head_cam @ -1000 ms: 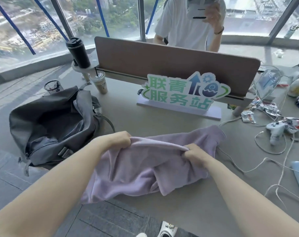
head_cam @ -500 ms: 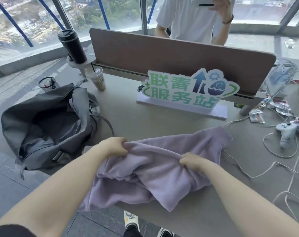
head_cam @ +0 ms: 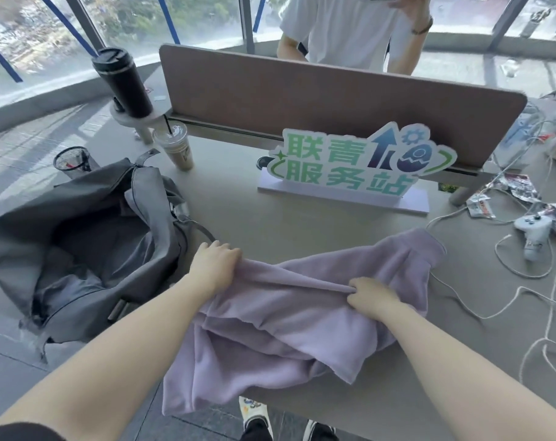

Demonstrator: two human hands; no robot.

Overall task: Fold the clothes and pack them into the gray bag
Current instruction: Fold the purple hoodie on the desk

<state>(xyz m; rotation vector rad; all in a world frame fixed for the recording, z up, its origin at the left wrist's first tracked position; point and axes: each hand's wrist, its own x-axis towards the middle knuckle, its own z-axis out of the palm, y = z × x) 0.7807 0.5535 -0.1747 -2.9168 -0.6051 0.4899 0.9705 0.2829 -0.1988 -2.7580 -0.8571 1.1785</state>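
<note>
A lilac garment (head_cam: 302,316) is spread, rumpled, on the near part of the table (head_cam: 270,224), with its lower portion draped over the table's near edge. The left hand (head_cam: 214,265) is closed on a fold at the garment's left side, fingers curled round the cloth. The right hand (head_cam: 370,297) is closed on a ridge of cloth near the garment's middle, the fabric pinched between thumb and fingers. A taut crease is seen running between the two hands.

The gray bag (head_cam: 79,243) is lying to the left on the table's corner, mouth open, just beside the left hand; the garment is outside it.

Further back, an iced drink cup (head_cam: 175,151) is noted behind the bag, a green-lettered sign (head_cam: 353,163) in front of a brown divider panel (head_cam: 334,100), and a white game controller (head_cam: 534,230) among cables at the right.
</note>
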